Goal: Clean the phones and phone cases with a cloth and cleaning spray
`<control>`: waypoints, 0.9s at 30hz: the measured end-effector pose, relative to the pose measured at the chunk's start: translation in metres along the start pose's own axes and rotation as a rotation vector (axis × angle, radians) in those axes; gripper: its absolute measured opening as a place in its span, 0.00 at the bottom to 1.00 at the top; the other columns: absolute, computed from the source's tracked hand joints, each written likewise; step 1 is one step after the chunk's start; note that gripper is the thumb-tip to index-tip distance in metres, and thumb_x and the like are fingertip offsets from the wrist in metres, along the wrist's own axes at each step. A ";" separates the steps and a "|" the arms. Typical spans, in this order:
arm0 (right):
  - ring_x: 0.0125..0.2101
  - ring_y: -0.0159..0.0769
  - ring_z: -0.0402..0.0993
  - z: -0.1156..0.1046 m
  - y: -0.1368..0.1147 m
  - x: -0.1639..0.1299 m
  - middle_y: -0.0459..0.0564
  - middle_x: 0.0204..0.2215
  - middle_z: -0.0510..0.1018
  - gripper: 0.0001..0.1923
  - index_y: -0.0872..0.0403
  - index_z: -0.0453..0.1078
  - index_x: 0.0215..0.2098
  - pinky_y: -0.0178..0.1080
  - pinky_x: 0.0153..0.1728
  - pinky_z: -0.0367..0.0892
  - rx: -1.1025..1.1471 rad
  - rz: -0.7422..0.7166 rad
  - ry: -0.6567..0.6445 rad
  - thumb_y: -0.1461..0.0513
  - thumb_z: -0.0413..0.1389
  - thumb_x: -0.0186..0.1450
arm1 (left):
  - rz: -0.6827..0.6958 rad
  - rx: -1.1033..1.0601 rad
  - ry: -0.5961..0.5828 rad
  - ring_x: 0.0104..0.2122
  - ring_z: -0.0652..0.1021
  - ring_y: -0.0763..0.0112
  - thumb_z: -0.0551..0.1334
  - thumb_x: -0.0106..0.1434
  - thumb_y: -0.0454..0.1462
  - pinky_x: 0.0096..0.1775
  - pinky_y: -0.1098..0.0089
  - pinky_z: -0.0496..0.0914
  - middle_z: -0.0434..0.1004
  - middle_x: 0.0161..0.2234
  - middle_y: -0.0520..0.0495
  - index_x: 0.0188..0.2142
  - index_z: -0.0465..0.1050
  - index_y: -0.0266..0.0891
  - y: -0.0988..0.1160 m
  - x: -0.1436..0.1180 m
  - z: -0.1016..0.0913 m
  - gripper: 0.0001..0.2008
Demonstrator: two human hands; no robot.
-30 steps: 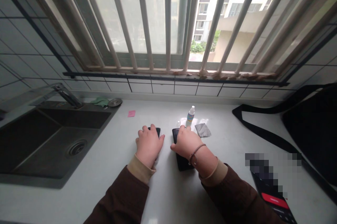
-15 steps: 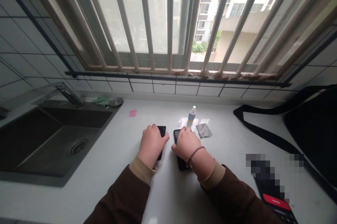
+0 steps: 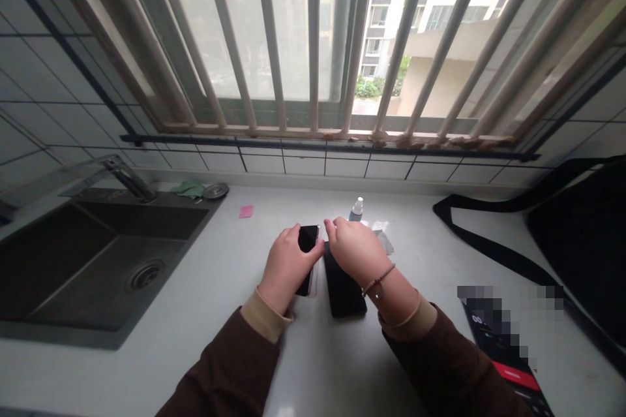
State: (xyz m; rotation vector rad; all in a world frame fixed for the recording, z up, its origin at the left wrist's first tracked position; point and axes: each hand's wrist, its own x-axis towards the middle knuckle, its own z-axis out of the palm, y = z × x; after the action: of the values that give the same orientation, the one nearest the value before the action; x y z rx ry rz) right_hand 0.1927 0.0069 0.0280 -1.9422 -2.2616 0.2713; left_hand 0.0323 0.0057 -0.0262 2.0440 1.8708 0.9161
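Near the desk's middle, a dark phone (image 3: 308,244) is pinched in the left hand (image 3: 288,267) grip and tilted off the surface. The right hand (image 3: 355,248), fingers curled, rests on a second phone (image 3: 345,293). With so light a pinch, the phone could slip onto the desk.

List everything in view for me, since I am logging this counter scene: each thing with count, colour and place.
phone: 1, black, gripped by the left hand.
second phone: 1, black, flat on the counter under the right hand.
spray bottle: 1, white cap, behind the right hand.
cloth: 1, grey, right of the right hand.
sticky note: 1, pink, near the sink.
sink: 1, dark, at left.
tap: 1, metal, at the sink's back.
bag: 1, black, at right.
counter: 1, white.
left hand: 1, brown sleeve.
right hand: 1, bracelet at the wrist.
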 end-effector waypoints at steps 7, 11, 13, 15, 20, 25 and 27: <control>0.39 0.47 0.83 0.008 0.009 0.017 0.62 0.35 0.85 0.28 0.55 0.80 0.35 0.41 0.40 0.70 0.176 -0.026 -0.109 0.52 0.44 0.80 | 0.100 -0.264 -0.070 0.51 0.81 0.49 0.69 0.64 0.49 0.55 0.57 0.71 0.82 0.50 0.35 0.51 0.79 0.41 0.009 -0.009 0.007 0.20; 0.37 0.46 0.82 0.011 0.012 0.021 0.61 0.33 0.84 0.26 0.56 0.80 0.34 0.40 0.39 0.69 0.229 -0.017 -0.122 0.54 0.45 0.79 | 0.066 -0.274 -0.071 0.54 0.79 0.47 0.71 0.62 0.48 0.59 0.55 0.69 0.81 0.53 0.35 0.55 0.78 0.41 0.010 -0.011 0.007 0.25; 0.35 0.44 0.81 0.007 0.015 0.022 0.60 0.32 0.84 0.27 0.56 0.80 0.34 0.39 0.37 0.68 0.265 -0.022 -0.132 0.55 0.44 0.80 | 0.041 -0.354 -0.059 0.55 0.79 0.47 0.73 0.60 0.49 0.59 0.56 0.69 0.81 0.55 0.35 0.56 0.79 0.42 0.009 -0.009 0.006 0.27; 0.32 0.41 0.81 0.001 0.018 0.021 0.58 0.29 0.83 0.27 0.56 0.79 0.34 0.37 0.35 0.68 0.305 -0.037 -0.142 0.55 0.43 0.80 | -0.034 -0.492 -0.045 0.54 0.80 0.49 0.73 0.61 0.51 0.56 0.58 0.70 0.82 0.55 0.36 0.54 0.81 0.42 0.008 -0.007 0.005 0.26; 0.23 0.35 0.77 -0.015 0.023 0.015 0.47 0.21 0.77 0.25 0.53 0.74 0.33 0.34 0.27 0.65 0.497 -0.117 -0.223 0.51 0.44 0.80 | -0.310 -1.122 -0.139 0.38 0.82 0.58 0.66 0.65 0.57 0.39 0.65 0.74 0.84 0.36 0.40 0.38 0.82 0.38 0.007 0.000 0.001 0.24; 0.21 0.34 0.76 -0.019 0.021 0.011 0.43 0.19 0.74 0.22 0.53 0.69 0.31 0.33 0.25 0.65 0.712 -0.149 -0.269 0.51 0.47 0.78 | -0.442 -1.354 -0.237 0.25 0.78 0.69 0.70 0.63 0.57 0.30 0.70 0.72 0.80 0.27 0.47 0.33 0.77 0.36 0.011 -0.001 -0.006 0.25; 0.22 0.34 0.77 -0.019 0.020 0.011 0.43 0.20 0.74 0.21 0.53 0.69 0.32 0.33 0.25 0.66 0.718 -0.153 -0.277 0.51 0.48 0.78 | -0.427 -1.371 -0.268 0.25 0.78 0.69 0.70 0.63 0.57 0.30 0.70 0.73 0.80 0.28 0.47 0.35 0.78 0.36 0.012 -0.002 -0.007 0.25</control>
State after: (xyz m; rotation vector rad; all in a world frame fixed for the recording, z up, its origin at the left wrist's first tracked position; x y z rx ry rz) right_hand 0.2145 0.0213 0.0418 -1.4085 -2.0203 1.1987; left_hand 0.0378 0.0001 -0.0144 0.8216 0.9087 1.1878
